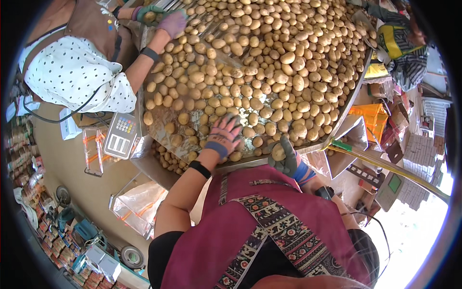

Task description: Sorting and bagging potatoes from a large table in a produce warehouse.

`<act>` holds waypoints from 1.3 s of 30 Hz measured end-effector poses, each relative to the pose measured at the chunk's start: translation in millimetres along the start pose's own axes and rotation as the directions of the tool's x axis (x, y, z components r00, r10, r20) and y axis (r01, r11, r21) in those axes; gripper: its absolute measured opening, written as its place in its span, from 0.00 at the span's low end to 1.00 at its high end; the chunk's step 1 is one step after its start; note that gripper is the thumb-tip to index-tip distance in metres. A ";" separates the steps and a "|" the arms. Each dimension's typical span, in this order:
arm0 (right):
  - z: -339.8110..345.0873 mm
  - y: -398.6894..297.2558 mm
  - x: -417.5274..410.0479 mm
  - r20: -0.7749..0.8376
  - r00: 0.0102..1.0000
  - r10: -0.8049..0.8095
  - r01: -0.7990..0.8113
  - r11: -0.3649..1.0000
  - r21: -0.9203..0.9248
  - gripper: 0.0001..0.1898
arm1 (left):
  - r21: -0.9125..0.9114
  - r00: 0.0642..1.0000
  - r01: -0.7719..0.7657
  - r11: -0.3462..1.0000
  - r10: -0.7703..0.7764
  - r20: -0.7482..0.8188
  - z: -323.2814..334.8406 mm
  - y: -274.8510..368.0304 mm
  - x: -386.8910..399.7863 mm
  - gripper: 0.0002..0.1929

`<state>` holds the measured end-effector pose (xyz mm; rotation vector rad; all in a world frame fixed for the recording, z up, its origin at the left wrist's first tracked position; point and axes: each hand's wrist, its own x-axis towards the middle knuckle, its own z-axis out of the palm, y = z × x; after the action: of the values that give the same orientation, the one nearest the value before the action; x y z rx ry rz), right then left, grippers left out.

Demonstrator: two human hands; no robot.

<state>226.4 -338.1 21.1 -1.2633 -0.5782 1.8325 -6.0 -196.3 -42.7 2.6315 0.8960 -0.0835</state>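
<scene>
Many loose potatoes cover a metal sorting table before me. My left hand, in a pink and grey work glove with a blue cuff, lies palm down over potatoes near the table's front edge; whether its fingers grip one is hidden. At the front rim, my right hand, in a dark-coated glove, is palm up with a single potato held in its fingers. Black bands sit on both wrists.
A co-worker's gloved hands are at the table's upper left; another person stands at the upper right. A scale's keypad display is left of a metal chute holding potatoes. A yellow-wrapped pole extends right from the table's corner.
</scene>
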 end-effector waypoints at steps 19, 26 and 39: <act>-11.8 3.4 -51.1 -0.140 0.986 -0.089 0.139 0.901 0.411 0.29 | -0.001 0.991 0.010 1.000 -0.010 0.133 17.1 2.1 -16.1 0.33; 3.9 4.8 -49.7 -0.029 0.950 -0.311 0.312 0.945 0.100 0.31 | -0.209 0.911 0.259 0.943 -0.310 -0.270 -34.9 -41.0 37.0 0.30; 27.0 -39.4 -51.1 -0.045 0.811 -0.584 0.586 0.808 0.060 0.32 | -0.379 0.966 0.139 0.915 -0.209 -0.149 13.2 7.4 -16.4 0.29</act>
<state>224.4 -356.1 88.7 -0.9163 -0.7816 1.2990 -13.8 -215.9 -49.9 2.2333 1.0911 0.2669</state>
